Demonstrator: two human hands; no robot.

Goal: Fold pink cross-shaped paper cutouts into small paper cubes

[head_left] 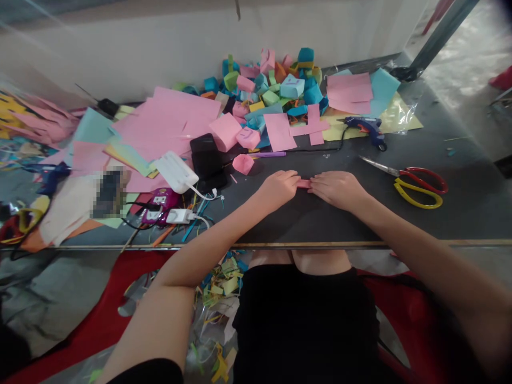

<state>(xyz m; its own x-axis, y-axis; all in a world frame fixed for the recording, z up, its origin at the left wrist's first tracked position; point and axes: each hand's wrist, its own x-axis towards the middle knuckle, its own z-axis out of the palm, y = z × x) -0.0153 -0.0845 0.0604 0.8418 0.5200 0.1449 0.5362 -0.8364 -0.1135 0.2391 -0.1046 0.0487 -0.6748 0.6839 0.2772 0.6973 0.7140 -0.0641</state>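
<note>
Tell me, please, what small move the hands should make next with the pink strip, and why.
I would probably press along the middle of the pink strip: the fingers of the left hand and right hand are at its opposite ends, leaving that part uncovered, and the scissors lie apart, untouched.

Two bare hands close in on each other, fingers nearly meeting across a narrow gap.
The left hand (280,188) lies back upward, its fingers (293,179) bent and bunched together; the right hand (340,188), also back upward, points its fingers toward the left one. The left forearm (224,226) slants inward from a bent elbow (172,272), while the right forearm (416,234) angles in from the lower right.
</note>
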